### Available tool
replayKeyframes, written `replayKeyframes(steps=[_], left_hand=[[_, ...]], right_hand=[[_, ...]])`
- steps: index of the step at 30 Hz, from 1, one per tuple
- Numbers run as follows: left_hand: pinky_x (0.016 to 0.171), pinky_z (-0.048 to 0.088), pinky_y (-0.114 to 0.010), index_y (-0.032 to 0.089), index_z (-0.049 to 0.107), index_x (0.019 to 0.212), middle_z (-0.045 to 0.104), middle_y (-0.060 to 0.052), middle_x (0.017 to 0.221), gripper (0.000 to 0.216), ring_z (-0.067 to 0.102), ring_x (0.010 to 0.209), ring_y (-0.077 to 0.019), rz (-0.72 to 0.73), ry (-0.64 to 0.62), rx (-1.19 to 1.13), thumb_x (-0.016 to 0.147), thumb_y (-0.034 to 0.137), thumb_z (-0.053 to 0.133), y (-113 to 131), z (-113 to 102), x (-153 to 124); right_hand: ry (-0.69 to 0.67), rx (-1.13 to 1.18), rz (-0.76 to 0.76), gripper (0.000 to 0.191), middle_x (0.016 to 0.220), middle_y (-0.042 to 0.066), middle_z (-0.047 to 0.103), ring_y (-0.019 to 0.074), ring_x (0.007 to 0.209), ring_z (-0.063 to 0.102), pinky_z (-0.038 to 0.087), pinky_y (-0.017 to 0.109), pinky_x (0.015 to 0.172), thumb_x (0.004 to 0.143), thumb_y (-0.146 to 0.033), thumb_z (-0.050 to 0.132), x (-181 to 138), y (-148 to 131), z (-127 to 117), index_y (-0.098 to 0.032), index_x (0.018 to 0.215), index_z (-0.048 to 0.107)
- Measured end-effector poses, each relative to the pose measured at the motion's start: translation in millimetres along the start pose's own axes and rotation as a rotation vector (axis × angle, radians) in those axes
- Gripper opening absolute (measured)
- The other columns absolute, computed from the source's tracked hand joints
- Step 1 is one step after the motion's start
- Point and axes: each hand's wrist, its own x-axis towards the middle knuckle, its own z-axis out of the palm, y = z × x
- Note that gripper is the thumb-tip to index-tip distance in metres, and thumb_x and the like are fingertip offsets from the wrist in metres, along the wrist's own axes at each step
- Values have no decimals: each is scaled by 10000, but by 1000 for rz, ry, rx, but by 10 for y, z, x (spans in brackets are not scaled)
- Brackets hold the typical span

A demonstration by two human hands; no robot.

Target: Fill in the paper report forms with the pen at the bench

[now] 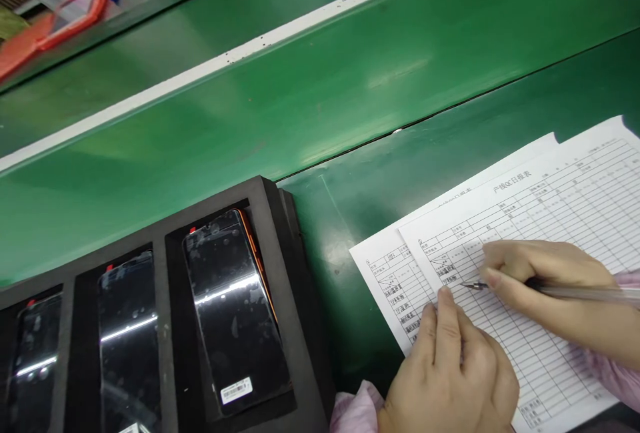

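My right hand (550, 263) is closed around a pen (580, 292), and the nib rests at a row near the left side of a printed form (530, 203). Handwritten characters fill the first rows there. My left hand (450, 369) lies on the form's left edge, index finger stretched toward the nib, the other fingers bent. Beneath and to the left, a second form (373, 256) sticks out, with more handwritten rows down its side. Part of the top form is hidden by both hands.
At left, a black foam tray (263, 219) holds several phones, including a black-screened phone (235, 313) with an orange edge and a white label. A green work surface (330, 213) runs behind, crossed by a pale strip (280, 33). An orange-red object (75, 26) sits at the upper left.
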Motion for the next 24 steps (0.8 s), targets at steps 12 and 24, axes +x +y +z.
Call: replayKeyframes(steps=[12, 24], left_hand=[[903, 499, -326, 160, 648, 787, 719, -50, 850, 392, 675, 996, -237, -85, 171, -1, 909, 85, 282, 68, 110, 14], [934, 505, -280, 152, 630, 657, 710, -54, 777, 375, 652, 1061, -210, -313, 369, 2, 871, 46, 340, 292, 331, 10]], right_hand=[[88, 25, 202, 254, 636, -9, 653, 136, 537, 611, 490, 193, 430, 777, -401, 680, 227, 40, -157, -245, 605, 581], [80, -129, 201, 352, 580, -17, 551, 123, 528, 502, 389, 264, 471, 872, -334, 543, 209, 104, -15, -218, 575, 393]])
